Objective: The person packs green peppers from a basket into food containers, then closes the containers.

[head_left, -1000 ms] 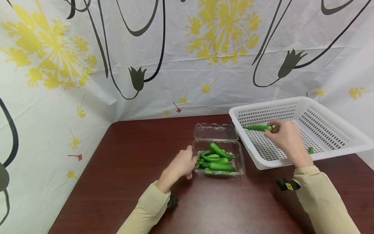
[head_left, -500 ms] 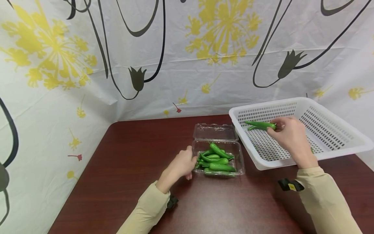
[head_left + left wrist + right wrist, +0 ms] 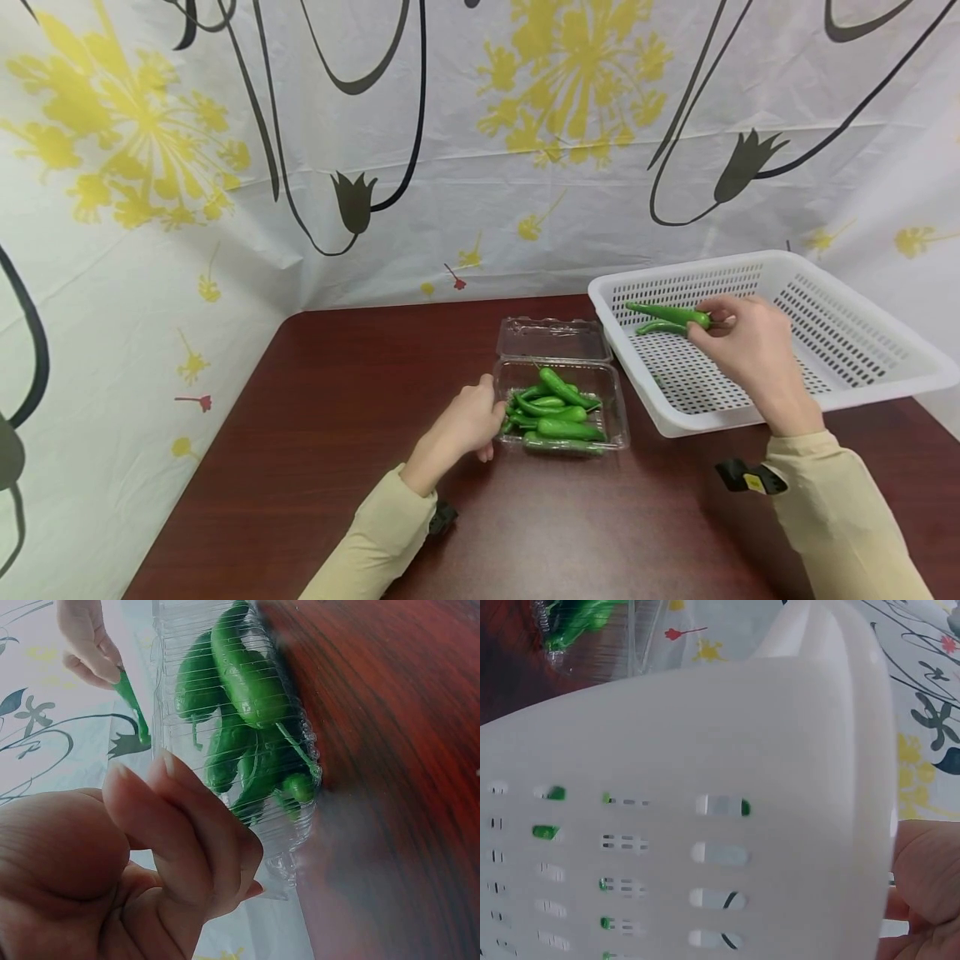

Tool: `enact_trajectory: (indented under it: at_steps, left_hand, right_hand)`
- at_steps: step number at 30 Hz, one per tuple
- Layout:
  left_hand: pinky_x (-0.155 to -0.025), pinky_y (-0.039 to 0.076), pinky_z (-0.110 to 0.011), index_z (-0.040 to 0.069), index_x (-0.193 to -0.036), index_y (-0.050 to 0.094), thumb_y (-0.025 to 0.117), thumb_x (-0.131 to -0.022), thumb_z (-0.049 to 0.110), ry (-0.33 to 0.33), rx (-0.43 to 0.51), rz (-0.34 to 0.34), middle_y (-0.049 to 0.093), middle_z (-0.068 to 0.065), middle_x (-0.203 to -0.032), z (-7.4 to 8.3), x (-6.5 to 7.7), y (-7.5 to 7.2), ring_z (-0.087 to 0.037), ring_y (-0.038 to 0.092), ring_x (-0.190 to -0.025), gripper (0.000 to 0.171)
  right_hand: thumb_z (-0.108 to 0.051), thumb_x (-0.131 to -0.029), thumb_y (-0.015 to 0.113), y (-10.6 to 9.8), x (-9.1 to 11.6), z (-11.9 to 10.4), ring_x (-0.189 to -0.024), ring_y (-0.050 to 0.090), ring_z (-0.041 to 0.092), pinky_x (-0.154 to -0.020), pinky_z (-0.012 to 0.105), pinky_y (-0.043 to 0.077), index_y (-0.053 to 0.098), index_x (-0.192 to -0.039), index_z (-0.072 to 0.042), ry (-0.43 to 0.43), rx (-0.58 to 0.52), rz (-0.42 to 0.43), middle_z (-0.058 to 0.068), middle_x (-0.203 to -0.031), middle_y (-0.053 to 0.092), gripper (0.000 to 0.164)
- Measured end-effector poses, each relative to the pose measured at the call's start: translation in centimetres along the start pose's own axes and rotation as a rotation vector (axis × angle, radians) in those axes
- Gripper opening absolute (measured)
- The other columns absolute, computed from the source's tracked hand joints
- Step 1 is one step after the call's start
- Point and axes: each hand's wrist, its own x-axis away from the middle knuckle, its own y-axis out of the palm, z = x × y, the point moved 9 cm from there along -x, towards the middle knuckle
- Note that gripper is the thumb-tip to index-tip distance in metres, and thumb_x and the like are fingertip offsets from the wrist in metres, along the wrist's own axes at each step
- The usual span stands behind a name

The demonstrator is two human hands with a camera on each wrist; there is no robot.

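Observation:
Over the left part of a white perforated basket, my right hand pinches a long green chili pepper by its thick end. Another green pepper lies just beneath it in the basket. My left hand grips the left edge of a clear plastic clamshell box, its fingers curled in the left wrist view. Several green peppers are heaped in the box. The basket wall hides the held pepper and most of my right hand in the right wrist view.
The box's clear lid is folded back behind it, close to the basket's left side. Both containers stand on a dark red-brown wooden table. A white patterned cloth hangs behind and beside the table.
My right hand has moved a little right and away from me with the pepper, whose tip has swung up. The pepper beneath has come into view. My left hand stays put.

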Motion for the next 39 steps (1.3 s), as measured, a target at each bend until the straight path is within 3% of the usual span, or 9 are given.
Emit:
enact_trajectory:
  at_steps: [6, 12, 21, 28, 33, 39]
  left_hand:
    - [-0.040, 0.050, -0.034, -0.006, -0.131, 0.031, 0.046, -0.096, 0.015, -0.004, 0.009, -0.001, 0.060, -0.017, -0.058, 0.0, 0.0, 0.0, -0.019, 0.056, -0.034, 0.043]
    - [-0.041, 0.050, -0.035, -0.006, -0.133, 0.029, 0.045, -0.096, 0.015, -0.007, 0.013, -0.002, 0.060, -0.017, -0.059, 0.0, 0.1, 0.0, -0.019, 0.056, -0.034, 0.046]
    - [-0.040, 0.049, -0.035, -0.006, -0.128, 0.033, 0.046, -0.096, 0.015, 0.002, 0.014, 0.001, 0.060, -0.017, -0.058, 0.2, 0.1, 0.0, -0.019, 0.056, -0.034, 0.041]
    - [-0.041, 0.049, -0.031, -0.005, -0.133, 0.028, 0.045, -0.096, 0.016, -0.010, 0.012, -0.012, 0.059, -0.015, -0.057, 0.0, 0.1, 0.0, -0.019, 0.056, -0.035, 0.046]
    - [-0.041, 0.049, -0.032, -0.005, -0.129, 0.032, 0.045, -0.096, 0.016, -0.008, 0.020, -0.010, 0.059, -0.016, -0.058, 0.0, 0.0, 0.0, -0.020, 0.057, -0.035, 0.042]
    - [-0.041, 0.049, -0.030, -0.005, -0.130, 0.031, 0.046, -0.096, 0.016, -0.007, 0.013, -0.012, 0.060, -0.017, -0.060, 0.0, 0.0, 0.0, -0.019, 0.057, -0.035, 0.043]
  right_hand:
    - [-0.010, -0.076, 0.065, -0.1, 0.0, -0.4, -0.086, 0.055, 0.030, -0.078, 0.045, 0.031, 0.068, -0.095, 0.000, 0.005, -0.022, -0.003, 0.019, -0.078, 0.064, 0.022]
    - [-0.011, -0.076, 0.066, -0.1, 0.0, -0.7, -0.078, 0.061, 0.032, -0.079, 0.045, 0.032, 0.067, -0.096, -0.001, -0.006, -0.036, -0.006, 0.018, -0.082, 0.061, 0.022]
    - [-0.011, -0.077, 0.066, -0.4, 0.0, -1.1, -0.081, 0.061, 0.033, -0.077, 0.043, 0.033, 0.067, -0.097, -0.001, -0.017, -0.062, -0.004, 0.016, -0.084, 0.059, 0.022]
    - [-0.011, -0.076, 0.068, -0.5, 0.0, -1.9, -0.075, 0.063, 0.032, -0.077, 0.033, 0.035, 0.068, -0.096, -0.002, -0.053, -0.054, 0.019, 0.015, -0.084, 0.060, 0.022]
    - [-0.012, -0.076, 0.069, -0.4, 0.0, -2.2, -0.081, 0.059, 0.031, -0.075, 0.043, 0.034, 0.068, -0.095, -0.003, -0.072, -0.030, 0.025, 0.014, -0.083, 0.060, 0.022]
    - [-0.012, -0.076, 0.069, -0.2, 0.1, -2.4, -0.076, 0.062, 0.030, -0.074, 0.042, 0.038, 0.068, -0.095, -0.004, -0.082, -0.030, 0.020, 0.013, -0.087, 0.059, 0.021]
